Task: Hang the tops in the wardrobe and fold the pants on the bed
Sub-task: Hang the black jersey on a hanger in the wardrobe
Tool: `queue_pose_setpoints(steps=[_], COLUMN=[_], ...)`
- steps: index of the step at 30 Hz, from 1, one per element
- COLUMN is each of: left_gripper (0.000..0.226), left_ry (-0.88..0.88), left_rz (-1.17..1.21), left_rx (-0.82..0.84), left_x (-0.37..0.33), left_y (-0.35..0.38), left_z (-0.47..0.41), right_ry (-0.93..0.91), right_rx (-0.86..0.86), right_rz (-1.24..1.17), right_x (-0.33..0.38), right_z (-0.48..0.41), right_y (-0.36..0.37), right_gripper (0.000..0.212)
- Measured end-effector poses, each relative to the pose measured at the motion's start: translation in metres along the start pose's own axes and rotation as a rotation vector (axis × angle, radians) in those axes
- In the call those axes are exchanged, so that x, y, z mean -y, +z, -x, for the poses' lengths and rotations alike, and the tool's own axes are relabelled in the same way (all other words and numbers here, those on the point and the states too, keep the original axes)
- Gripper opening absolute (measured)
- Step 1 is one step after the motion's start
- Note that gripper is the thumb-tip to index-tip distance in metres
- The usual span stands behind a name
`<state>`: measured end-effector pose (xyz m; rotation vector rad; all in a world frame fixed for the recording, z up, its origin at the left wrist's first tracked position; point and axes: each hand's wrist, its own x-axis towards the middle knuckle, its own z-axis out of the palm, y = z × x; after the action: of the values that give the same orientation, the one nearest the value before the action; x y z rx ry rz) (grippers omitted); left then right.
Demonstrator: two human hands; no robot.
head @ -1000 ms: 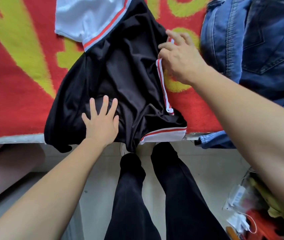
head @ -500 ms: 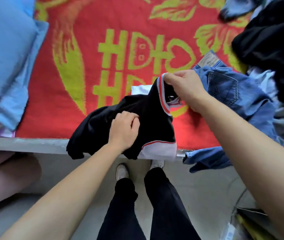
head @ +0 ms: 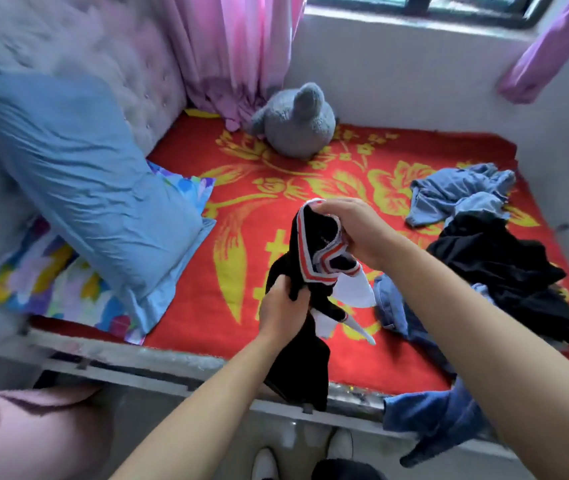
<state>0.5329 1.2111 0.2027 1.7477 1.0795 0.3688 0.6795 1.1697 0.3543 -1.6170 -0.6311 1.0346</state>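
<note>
Top of black cloth with red-and-white trim (head: 302, 362) is above the near edge of the red-and-yellow blanket (head: 186, 306), left hand (head: 285, 315) clenched on its body, right hand (head: 356, 230) pinching its collar. I judge the task barely begun: this top is not hung, and a heap of blue denim and black garments (head: 498, 265) lies unfolded on the blanket's right side.

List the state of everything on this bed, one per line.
top: held up, bunched, in both hands
left hand: grips the top's body
right hand: grips the striped trim
light jeans: crumpled on the bed
dark jeans: draped over the bed edge
black pile: heaped, unfolded
pillow: propped against the headboard
</note>
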Motion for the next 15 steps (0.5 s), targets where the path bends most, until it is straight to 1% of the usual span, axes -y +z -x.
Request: queue_pose_setpoints(steps=[1,2,4,5,7,9,11,13,14,15], left_gripper=[0.017,0.016,0.018,0.016,0.014,0.017,0.036,0.057,0.061,0.060], left_ry=[0.017,0.028,0.059,0.071,0.069,0.044,0.014,0.029,0.024,-0.021], left_rz=[0.041,0.089,0.193,0.235,0.269,0.275,0.275,0.209,0.077,-0.099], left_rx=[-0.002,-0.001,-0.015,-0.030,-0.097,-0.219,-0.336,-0.395,-0.411,-0.434], left_x=[-0.002,-0.003,-0.003,-0.001,0.004,0.003,-0.004,-0.012,-0.011,-0.009], left_y=[-0.017,-0.035,-0.071,-0.088,-0.116,-0.135,-0.146,-0.149,-0.147,-0.144], left_z=[0.001,0.004,0.015,0.024,0.042,0.068,0.100,0.139,0.157,0.173], right_ry=[-0.048,-0.099,-0.186,-0.218,-0.296,-0.366,-0.414,-0.446,-0.461,-0.483], right_rx=[-0.006,-0.014,-0.019,-0.018,-0.013,0.013,0.075,0.139,0.161,0.180], right_rz=[0.044,0.090,0.205,0.260,0.315,0.279,0.194,0.121,0.112,0.124], right_x=[0.013,0.025,0.042,0.047,0.055,0.062,0.065,0.062,0.058,0.053], right_z=[0.006,0.012,0.022,0.026,0.032,0.038,0.046,0.056,0.060,0.065], right_y=[0.004,0.008,0.017,0.022,0.032,0.044,0.058,0.071,0.076,0.081], right_gripper=[0.028,0.026,0.016,0.012,0.013,0.015,0.013,0.009,0.008,0.008])
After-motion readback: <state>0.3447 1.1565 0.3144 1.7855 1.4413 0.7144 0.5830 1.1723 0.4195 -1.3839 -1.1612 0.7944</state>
